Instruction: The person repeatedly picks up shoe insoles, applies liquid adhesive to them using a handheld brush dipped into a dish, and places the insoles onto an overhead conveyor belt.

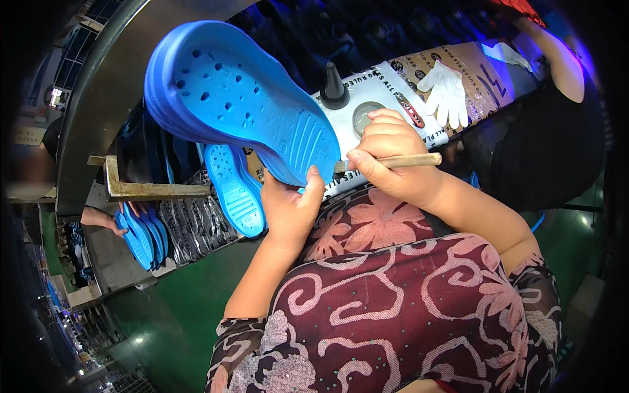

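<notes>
A large blue shoe sole [246,98], dotted with holes at its wide end and ribbed at its narrow end, is held up and tilted in front of me. My left hand [288,200] is closed around its narrow end, thumb on the upper side. My right hand [396,157] grips a flat brush [406,161] with a wooden handle, its bristles at the sole's heel edge. Behind that hand a round dish [365,118] holds something pale. A second blue sole [234,190] lies below the first.
A dark cone-shaped bottle [335,88] stands beside the dish. A white glove [447,95] lies on the taped work surface. A wooden bracket [154,188] juts out at left. Another person's hand [105,219] touches several blue soles [141,239]; a person [550,131] sits at right.
</notes>
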Motion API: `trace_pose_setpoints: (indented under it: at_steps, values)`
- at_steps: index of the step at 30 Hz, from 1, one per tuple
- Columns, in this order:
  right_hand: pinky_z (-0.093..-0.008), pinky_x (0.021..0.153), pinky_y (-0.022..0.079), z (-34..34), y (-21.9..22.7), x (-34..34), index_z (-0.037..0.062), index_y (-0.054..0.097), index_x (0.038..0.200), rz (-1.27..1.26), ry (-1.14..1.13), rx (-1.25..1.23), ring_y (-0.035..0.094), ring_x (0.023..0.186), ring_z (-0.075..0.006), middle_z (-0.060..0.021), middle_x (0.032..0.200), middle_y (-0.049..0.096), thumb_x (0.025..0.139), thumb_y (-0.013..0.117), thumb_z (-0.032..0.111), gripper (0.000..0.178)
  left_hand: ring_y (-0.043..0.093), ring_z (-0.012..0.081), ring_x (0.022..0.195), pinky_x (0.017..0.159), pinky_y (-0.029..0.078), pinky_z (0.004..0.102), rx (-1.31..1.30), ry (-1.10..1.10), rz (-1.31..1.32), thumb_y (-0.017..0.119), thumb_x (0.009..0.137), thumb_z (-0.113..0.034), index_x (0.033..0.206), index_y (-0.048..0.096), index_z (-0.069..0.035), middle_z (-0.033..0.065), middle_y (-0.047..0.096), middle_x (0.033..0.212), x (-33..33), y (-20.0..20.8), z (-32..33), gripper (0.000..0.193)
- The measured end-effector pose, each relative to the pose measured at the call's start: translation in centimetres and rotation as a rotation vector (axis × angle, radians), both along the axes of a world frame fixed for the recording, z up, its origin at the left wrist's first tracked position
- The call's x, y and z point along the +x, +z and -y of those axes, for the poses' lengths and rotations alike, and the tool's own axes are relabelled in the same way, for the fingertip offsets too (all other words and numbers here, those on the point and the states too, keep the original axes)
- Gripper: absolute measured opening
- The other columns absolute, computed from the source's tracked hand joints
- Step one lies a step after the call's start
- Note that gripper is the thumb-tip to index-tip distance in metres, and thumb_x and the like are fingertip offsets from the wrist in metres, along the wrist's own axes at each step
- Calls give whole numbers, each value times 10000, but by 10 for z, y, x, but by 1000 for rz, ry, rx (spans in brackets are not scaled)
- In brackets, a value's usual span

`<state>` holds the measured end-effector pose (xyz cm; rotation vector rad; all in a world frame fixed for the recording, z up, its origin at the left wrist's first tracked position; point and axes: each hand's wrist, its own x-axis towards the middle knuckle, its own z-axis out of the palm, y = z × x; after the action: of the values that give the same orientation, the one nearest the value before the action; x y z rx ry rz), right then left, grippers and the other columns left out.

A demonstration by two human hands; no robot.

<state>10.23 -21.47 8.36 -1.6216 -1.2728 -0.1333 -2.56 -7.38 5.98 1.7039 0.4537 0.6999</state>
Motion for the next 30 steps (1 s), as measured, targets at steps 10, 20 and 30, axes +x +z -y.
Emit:
trace_pose_setpoints:
  at_steps: [10,20,30]
  values:
    - [-358,731,413,4,-2,7,63,606,594,84,-43,24,517,575,-238,-51,568,549,804,645,164,236,633,201,785,736,492,306,128,13,43,640,749,-45,1063,494,42,141,641,889,0,-12,-4,357]
    - [-369,742,417,9,-2,7,61,617,614,74,-31,-10,524,565,-245,-58,578,570,789,651,152,200,643,219,772,728,497,320,172,28,61,638,732,-36,1060,491,29,137,647,873,4,-15,-2,365]
    - [-383,785,435,12,-4,7,58,615,613,18,14,44,530,570,-239,-62,558,545,799,641,156,212,610,172,726,685,490,295,236,-27,166,628,727,9,955,569,26,118,632,850,8,-10,1,236]
